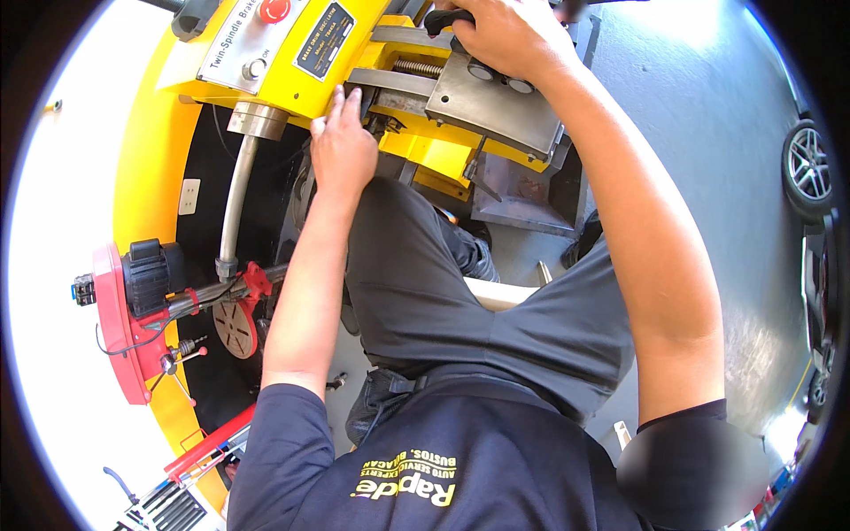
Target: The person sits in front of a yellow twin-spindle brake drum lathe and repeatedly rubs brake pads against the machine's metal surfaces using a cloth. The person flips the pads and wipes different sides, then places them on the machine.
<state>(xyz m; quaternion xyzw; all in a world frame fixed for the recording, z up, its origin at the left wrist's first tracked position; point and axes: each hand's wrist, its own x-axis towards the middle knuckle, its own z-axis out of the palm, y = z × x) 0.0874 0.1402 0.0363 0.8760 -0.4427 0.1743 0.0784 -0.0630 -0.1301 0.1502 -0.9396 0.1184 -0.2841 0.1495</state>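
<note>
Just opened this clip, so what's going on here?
A person who seems to be seated is working at a yellow machine. The right hand is curled over a black handle beyond a flat gray metal block. The left hand has its fingers extended at the end of a metal rail; how firmly it presses cannot be told. A red drill press stands off to the left, untouched.
</note>
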